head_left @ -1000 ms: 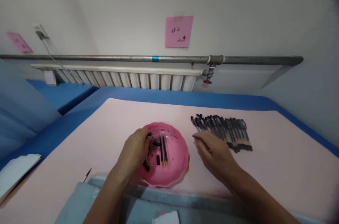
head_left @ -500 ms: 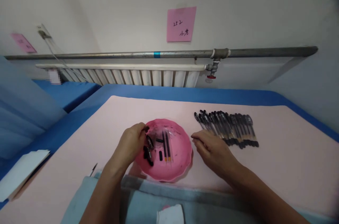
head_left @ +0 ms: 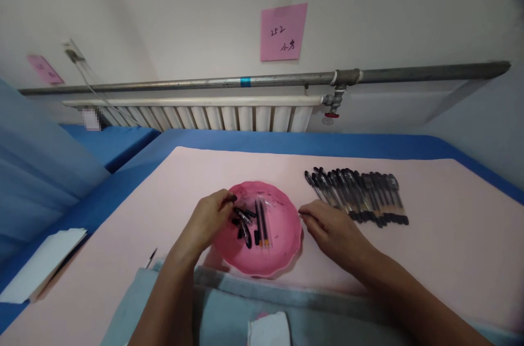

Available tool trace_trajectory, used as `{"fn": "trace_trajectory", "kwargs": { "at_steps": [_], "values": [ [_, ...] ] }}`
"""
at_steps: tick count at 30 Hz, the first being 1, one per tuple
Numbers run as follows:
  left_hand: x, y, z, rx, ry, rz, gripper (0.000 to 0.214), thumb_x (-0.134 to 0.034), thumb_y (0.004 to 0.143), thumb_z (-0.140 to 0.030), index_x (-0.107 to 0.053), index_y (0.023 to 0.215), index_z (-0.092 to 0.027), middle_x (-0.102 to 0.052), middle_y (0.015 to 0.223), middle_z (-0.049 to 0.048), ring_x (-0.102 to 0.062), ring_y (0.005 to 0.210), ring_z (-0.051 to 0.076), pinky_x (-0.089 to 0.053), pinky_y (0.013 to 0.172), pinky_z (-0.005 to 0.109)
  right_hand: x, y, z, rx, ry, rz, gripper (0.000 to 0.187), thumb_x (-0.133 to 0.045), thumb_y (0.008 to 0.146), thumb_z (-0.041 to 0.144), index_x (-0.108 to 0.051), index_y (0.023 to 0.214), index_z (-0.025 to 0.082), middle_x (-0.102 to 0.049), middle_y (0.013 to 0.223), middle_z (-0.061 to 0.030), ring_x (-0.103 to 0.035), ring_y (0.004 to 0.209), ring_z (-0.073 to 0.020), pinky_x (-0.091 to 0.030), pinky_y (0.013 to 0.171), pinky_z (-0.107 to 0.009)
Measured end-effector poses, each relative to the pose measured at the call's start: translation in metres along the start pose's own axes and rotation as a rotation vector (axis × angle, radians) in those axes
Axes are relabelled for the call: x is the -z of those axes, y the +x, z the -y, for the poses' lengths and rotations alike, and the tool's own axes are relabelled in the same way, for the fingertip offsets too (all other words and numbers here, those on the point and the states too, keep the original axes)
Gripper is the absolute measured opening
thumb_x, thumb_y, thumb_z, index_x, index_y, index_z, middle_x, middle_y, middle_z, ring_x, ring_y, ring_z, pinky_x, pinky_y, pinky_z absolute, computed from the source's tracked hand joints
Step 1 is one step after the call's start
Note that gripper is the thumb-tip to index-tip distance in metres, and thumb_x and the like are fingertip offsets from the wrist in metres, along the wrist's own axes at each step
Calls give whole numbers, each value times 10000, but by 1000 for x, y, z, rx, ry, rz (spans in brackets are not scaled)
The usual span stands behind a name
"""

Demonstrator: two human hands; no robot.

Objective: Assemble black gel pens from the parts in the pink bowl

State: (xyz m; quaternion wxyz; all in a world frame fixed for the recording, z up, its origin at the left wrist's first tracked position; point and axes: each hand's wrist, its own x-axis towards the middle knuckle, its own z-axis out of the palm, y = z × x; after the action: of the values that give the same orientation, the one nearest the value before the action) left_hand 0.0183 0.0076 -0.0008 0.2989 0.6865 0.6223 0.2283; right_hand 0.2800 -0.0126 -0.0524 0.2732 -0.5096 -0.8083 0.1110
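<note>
A pink bowl [head_left: 282, 248] sits on the pink table cover in front of me. It holds two thin refills [head_left: 262, 221] and several small black pen parts [head_left: 244, 226]. My left hand [head_left: 208, 220] reaches over the bowl's left rim, fingers pinched on a small black part. My right hand [head_left: 333, 231] rests just right of the bowl, fingers curled together with their tips at the rim; I cannot make out anything in them. A row of several black pens [head_left: 360, 196] lies beyond my right hand.
The pink cover [head_left: 450, 258] lies over a blue surface [head_left: 286, 144]. A grey cloth [head_left: 229, 308] lies at the near edge with a white scrap [head_left: 268, 329] on it. White paper [head_left: 41, 264] sits far left. A radiator [head_left: 204, 115] and pipe run along the wall.
The view has shifted slightly. My left hand has stirred the black parts in the bowl toward its centre. My right hand has slid left to the bowl's rim.
</note>
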Motion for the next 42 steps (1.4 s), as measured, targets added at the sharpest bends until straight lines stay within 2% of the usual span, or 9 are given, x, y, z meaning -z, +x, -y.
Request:
{"fn": "trace_trajectory", "kwargs": {
  "at_steps": [4,9,15,20,26,34,42],
  "values": [
    [0,-1,-3,-14,35,60,207,-401,783,-172,-607,800,-189,-648,738,8,-575,691,140,-407,639,243,0,0,0,-28,2,34,220,-389,866,186,-608,882,196,-651,839,-56,-601,778,-181,-472,696,-312],
    [0,-1,-1,11,74,17,222,-385,798,-161,-605,797,-191,-656,736,13,-582,675,137,-406,624,233,0,1,3,-42,39,87,236,-395,862,188,-626,902,211,-676,860,-44,-615,794,-184,-473,711,-315],
    [-15,-1,-6,-57,220,79,272,-376,748,-89,-625,723,-195,-668,731,27,-585,671,171,-399,614,266,-2,0,0,-40,30,118,255,-402,858,187,-642,940,213,-684,886,-44,-621,812,-186,-472,712,-312],
    [-16,0,-7,-123,80,195,266,-387,733,-94,-628,743,-206,-669,744,14,-591,683,161,-417,614,251,-2,0,-1,-47,15,154,258,-391,867,182,-631,958,204,-677,897,-44,-614,819,-188,-467,708,-314],
    [3,0,-3,55,124,-31,229,-402,798,-163,-625,842,-188,-664,746,17,-577,650,130,-402,616,230,0,1,2,-62,-2,157,256,-384,860,177,-633,909,213,-676,864,-40,-617,803,-187,-463,688,-304],
    [1,0,-2,62,173,-18,236,-397,794,-161,-624,854,-182,-673,758,37,-576,628,135,-384,611,240,-1,2,2,-50,-15,157,241,-391,847,183,-626,880,224,-677,844,-32,-620,781,-184,-457,666,-294],
    [-11,0,3,-72,259,54,240,-379,746,-100,-603,748,-187,-665,738,33,-580,671,158,-365,608,243,-1,2,1,-63,-23,178,236,-390,851,184,-623,876,211,-670,847,-40,-612,779,-190,-446,660,-296]
  ]
}}
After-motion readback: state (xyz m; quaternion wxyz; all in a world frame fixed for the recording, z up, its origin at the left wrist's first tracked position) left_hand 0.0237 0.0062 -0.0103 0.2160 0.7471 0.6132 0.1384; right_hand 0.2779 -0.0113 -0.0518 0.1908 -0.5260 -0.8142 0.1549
